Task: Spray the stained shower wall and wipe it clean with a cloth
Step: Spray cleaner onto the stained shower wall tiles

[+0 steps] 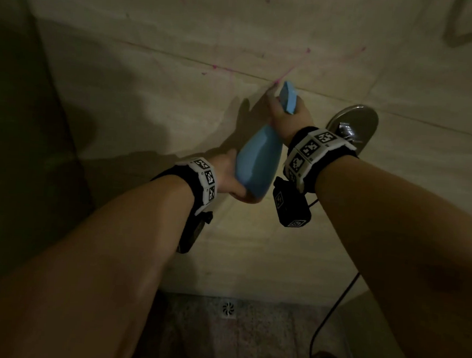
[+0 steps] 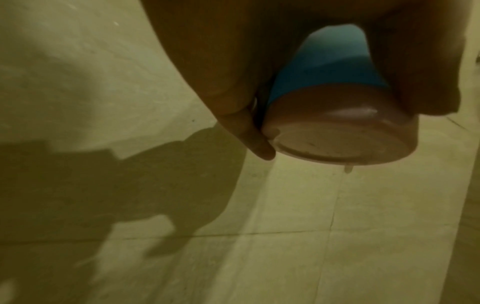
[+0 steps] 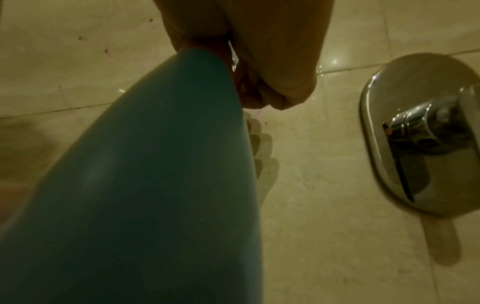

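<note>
Both hands grasp the light-blue plastic spray bottle [image 1: 258, 163], and that bottle serves as the reference for everything else. Behind it stands the beige tiled shower wall [image 1: 157, 93], the largest thing in view, streaked and dotted with pink stains [image 1: 287, 74] just above and beyond the bottle's head; the nozzle points at them, apparently so that the spray lands on the soiled grout line. Below the bottle, well apart, lies the speckled floor with a small round drain [image 1: 228, 309]. Just to the right of the bottle an oval chrome mixer plate with a lever [image 1: 352, 125] is fixed to the wall. The person's right hand [image 1: 287, 116] curls round the bottle's neck under the flat blue trigger head [image 1: 287, 98], fingers clenched where the trigger sits, likely to pump it. The person's left hand [image 1: 229, 178] cups and grips the bottle's base, probably steadying the aim; the left wrist view shows fingers [image 2: 228, 82] wrapped on either side of the pinkish bottom [image 2: 342, 142], from which a small drop hangs. No cloth is visible, so wiping seems not yet begun.
</note>
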